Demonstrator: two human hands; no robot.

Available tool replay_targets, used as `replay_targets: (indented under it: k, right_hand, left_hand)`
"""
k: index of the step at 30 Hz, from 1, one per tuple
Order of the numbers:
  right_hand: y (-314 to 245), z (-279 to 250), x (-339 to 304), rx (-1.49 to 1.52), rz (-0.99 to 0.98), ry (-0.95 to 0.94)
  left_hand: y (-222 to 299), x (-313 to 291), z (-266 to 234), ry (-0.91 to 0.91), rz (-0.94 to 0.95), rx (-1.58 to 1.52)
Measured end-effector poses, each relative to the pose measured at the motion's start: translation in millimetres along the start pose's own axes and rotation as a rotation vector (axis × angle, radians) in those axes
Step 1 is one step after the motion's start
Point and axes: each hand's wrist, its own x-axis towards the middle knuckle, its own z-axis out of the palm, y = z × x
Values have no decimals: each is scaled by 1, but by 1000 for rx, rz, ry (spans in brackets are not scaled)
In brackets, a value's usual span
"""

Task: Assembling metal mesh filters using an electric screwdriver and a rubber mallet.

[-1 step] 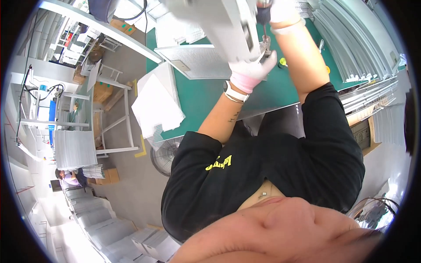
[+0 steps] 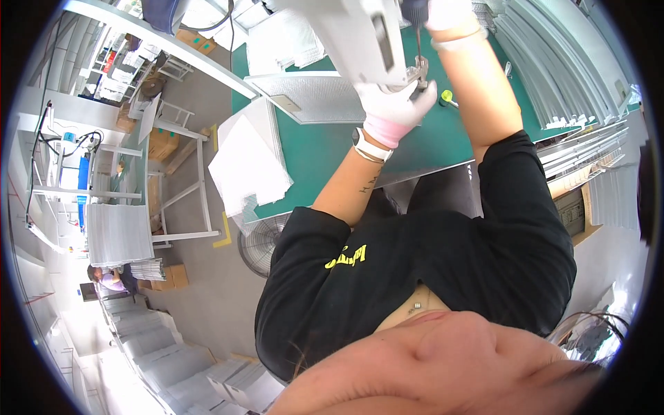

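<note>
My left hand [image 2: 393, 114], in a white glove with a pink cuff, grips the near end of a long pale frame-like part [image 2: 363, 45]. Its thumb sticks out to the right, and its other fingers are partly hidden. A small metal fitting [image 2: 420, 69] sits at that end, beside the thumb. Up at the top edge, my gloved right hand [image 2: 448, 15] is wrapped round a dark power screwdriver [image 2: 415, 12], partly cut off by the picture. The driver's thin shaft points down at the fitting; whether the tip touches a screw I cannot tell.
The green bench top [image 2: 311, 152] carries a mesh-faced panel [image 2: 311, 97], white sheets [image 2: 245, 155] and a yellow-green tool [image 2: 447, 98]. Long pale strips [image 2: 553, 62] are stacked on the right. A floor fan [image 2: 263, 245] stands below the bench; another person [image 2: 111, 279] is far left.
The pale part's body has shifted slightly in my left hand's grip. The screwdriver has moved a little left. More of the yellow-green tool shows.
</note>
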Motion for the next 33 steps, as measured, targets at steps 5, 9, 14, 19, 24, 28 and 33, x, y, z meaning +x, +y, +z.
replay_targets:
  k: [5,9,14,19,24,28,33]
  right_hand:
    - [-38,31,3,-310,-247,-98]
    - [-31,35,-12,82,121,-142]
    - [-13,31,-28,-82,-2,-189]
    - [-11,21,-48,-62,132,-153]
    - [-11,23,-51,-181,51,-99]
    - [0,6,-45,778,391,-293]
    - [19,17,-86,-156,72,111]
  left_hand:
    - [52,-36,-76,-363,-37,98]
    - [33,-176,-158,-652,131,-127]
    - [8,-227,-190,-1069,425,-90]
    - [-57,-129,-163,-403,-395,632]
    - [-76,-101,-140,-561,-875,149]
    - [16,-45,-118,-618,-290,143]
    - [64,-72,-115,-493,-172,156]
